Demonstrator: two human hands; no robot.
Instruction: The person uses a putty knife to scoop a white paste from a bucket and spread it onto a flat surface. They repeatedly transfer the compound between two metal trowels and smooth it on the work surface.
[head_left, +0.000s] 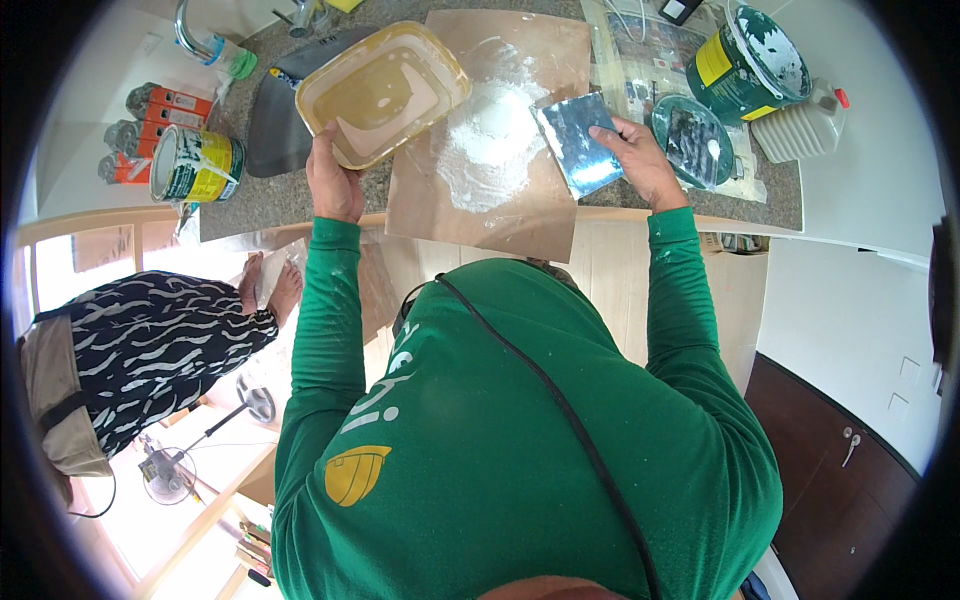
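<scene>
Yellowish tub (335, 88) (glossy, pale inside) in left hand's (335, 180) grasp — shiny blade (577, 152) in right hand's (643, 162).

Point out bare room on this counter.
Fairly bare: the speckled grey countertop between the yellow-labelled green can and the left hand; the brown sheet at its far right corner, beyond the white powder. Crowded: right end, with dark green bucket, round green dish, pale plastic jug.
</scene>
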